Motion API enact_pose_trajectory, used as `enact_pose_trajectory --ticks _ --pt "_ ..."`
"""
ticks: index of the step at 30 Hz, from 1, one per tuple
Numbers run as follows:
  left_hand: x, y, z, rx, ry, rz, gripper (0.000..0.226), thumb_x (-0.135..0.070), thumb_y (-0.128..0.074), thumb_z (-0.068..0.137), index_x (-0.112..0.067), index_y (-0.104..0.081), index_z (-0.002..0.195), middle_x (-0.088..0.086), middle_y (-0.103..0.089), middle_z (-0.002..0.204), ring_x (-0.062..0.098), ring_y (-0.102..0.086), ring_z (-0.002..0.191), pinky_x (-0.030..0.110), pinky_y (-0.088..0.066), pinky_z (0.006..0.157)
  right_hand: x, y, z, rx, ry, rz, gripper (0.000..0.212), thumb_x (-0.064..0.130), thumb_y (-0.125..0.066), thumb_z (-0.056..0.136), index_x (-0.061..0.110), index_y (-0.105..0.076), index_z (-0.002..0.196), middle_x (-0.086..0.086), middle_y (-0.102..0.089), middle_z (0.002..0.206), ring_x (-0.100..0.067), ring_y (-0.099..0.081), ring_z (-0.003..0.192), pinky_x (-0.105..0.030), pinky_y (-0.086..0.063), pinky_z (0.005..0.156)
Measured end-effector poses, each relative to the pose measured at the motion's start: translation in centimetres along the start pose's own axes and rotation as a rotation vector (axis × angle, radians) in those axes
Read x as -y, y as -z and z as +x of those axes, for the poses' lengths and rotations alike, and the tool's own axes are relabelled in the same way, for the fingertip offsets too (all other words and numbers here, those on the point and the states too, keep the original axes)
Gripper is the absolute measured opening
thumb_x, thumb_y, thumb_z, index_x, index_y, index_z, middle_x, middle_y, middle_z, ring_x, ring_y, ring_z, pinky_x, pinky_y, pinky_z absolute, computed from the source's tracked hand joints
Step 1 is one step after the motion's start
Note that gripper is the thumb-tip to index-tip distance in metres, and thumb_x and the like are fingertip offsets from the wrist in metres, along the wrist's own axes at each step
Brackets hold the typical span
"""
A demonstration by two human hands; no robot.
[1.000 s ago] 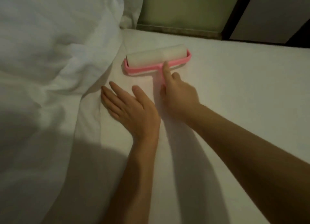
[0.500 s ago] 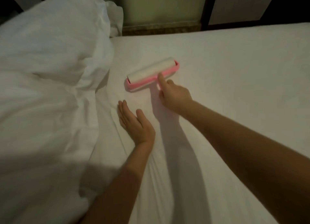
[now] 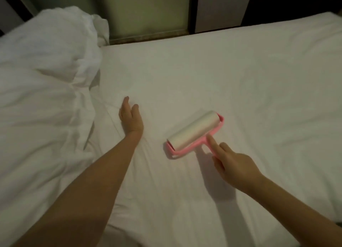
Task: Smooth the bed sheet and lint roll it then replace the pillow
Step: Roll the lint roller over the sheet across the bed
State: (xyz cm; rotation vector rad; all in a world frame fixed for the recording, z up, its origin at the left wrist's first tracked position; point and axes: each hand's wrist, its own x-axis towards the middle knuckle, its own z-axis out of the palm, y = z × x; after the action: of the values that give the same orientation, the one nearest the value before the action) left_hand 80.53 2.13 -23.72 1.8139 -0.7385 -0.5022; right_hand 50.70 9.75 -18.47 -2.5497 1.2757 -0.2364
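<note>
Pink lint roller (image 3: 196,133) sits on the bed sheet (image 3: 203,76), drum slanting up-right, its handle gripped by the right hand (image 3: 233,163) (forefinger laid along it), the left hand (image 3: 130,120) flat on the sheet well leftward.

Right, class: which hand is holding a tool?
The right hand, gripping the handle of the pink lint roller; the left hand rests open on the sheet.

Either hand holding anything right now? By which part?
Right hand grips the lint roller by its pink handle, index finger stretched along the neck. Left hand holds nothing; it rests open on the bed sheet.
</note>
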Motion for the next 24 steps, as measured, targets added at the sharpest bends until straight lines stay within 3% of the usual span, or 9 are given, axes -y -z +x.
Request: enact_pose_trajectory --ticks 3,5,8,14,16,18,20,22,24 --pt "0.9 0.2 -4.2 0.231 -0.056 -0.028 0.041 -0.012 -0.039 0.098 -0.012 -0.042 0.139 0.005 -0.04 0.145 0.017 -0.034 0.135 0.023 -0.021 0.111 1.2 1.0 0.5 0.115 -0.128 -0.064 0.061 0.032 -0.029 0.098 0.023 -0.004 0.153 -0.011 -0.052 0.109 -0.033 -0.057 0.069 -0.029 -0.028 0.048" --pt "0.7 0.6 -6.2 0.33 0.004 -0.077 0.039 -0.016 -0.04 0.099 -0.014 -0.045 0.137 0.002 -0.041 0.145 0.015 -0.035 0.135 0.028 -0.021 0.115 2.6 0.9 3.0 0.181 -0.218 -0.042 0.06 0.024 -0.031 0.101 0.026 -0.001 0.153 -0.012 -0.046 0.122 -0.035 -0.057 0.089 -0.032 -0.033 0.062" --pt "-0.5 1.7 -7.8 0.387 0.196 -0.156 0.038 -0.033 -0.042 0.098 -0.022 -0.049 0.134 -0.005 -0.045 0.142 0.011 -0.039 0.131 0.032 -0.024 0.115 4.5 1.1 3.5 0.204 -0.278 0.012 0.06 0.018 -0.032 0.101 0.022 -0.001 0.153 -0.014 -0.044 0.129 -0.035 -0.057 0.094 -0.033 -0.034 0.066" --pt "-2.1 3.7 -12.8 0.385 0.234 -0.153 0.034 -0.036 -0.047 0.095 -0.026 -0.057 0.125 -0.01 -0.054 0.131 0.01 -0.047 0.123 0.031 -0.029 0.112 5.5 1.6 -9.0 0.22 -0.319 -0.042 0.061 0.026 -0.03 0.102 0.024 0.006 0.152 -0.009 -0.045 0.123 -0.032 -0.057 0.084 -0.033 -0.036 0.062" --pt "-2.7 4.1 -15.8 0.339 0.247 -0.134 0.025 -0.028 -0.045 0.094 -0.027 -0.057 0.115 -0.008 -0.056 0.12 0.015 -0.05 0.118 0.028 -0.035 0.103 6.0 1.5 -9.9 0.237 -0.315 -0.059 0.06 0.028 -0.028 0.103 0.024 0.007 0.152 -0.007 -0.046 0.122 -0.027 -0.053 0.075 -0.032 -0.039 0.061" --pt "-3.6 4.3 -19.6 0.283 0.253 -0.085 0.027 -0.026 -0.044 0.092 -0.021 -0.053 0.118 -0.001 -0.055 0.116 0.021 -0.051 0.112 0.028 -0.038 0.091 5.9 1.7 -7.8 0.223 -0.323 -0.029 0.058 0.03 -0.028 0.103 0.024 0.003 0.152 -0.009 -0.044 0.128 -0.031 -0.057 0.086 -0.031 -0.035 0.064" --pt "-4.7 4.3 -23.3 0.202 0.252 0.009 0.036 -0.024 -0.046 0.092 -0.014 -0.046 0.126 0.008 -0.053 0.123 0.027 -0.049 0.114 0.031 -0.038 0.092 5.4 1.6 -5.1 0.241 -0.35 0.122 0.058 0.032 -0.027 0.104 0.022 0.002 0.153 -0.013 -0.041 0.136 -0.035 -0.056 0.105 -0.034 -0.038 0.072" --pt "-6.2 3.8 -26.3 0.191 0.261 0.078 0.042 -0.019 -0.051 0.093 -0.007 -0.041 0.132 0.011 -0.049 0.13 0.028 -0.045 0.12 0.028 -0.034 0.095 5.2 1.5 -3.6 0.298 -0.389 0.524 0.057 0.034 -0.024 0.104 0.02 0.001 0.153 -0.015 -0.042 0.138 -0.034 -0.051 0.117 -0.038 -0.039 0.092" --pt "-7.5 2.7 -27.9 0.335 0.34 0.05 0.041 -0.026 -0.049 0.095 -0.009 -0.04 0.13 0.009 -0.052 0.124 0.023 -0.052 0.109 0.018 -0.041 0.083 4.9 1.3 -4.2 0.332 -0.408 0.927 0.049 0.036 -0.024 0.104 0.021 -0.023 0.151 -0.006 -0.056 0.125 -0.023 -0.057 0.109 -0.035 -0.043 0.093"
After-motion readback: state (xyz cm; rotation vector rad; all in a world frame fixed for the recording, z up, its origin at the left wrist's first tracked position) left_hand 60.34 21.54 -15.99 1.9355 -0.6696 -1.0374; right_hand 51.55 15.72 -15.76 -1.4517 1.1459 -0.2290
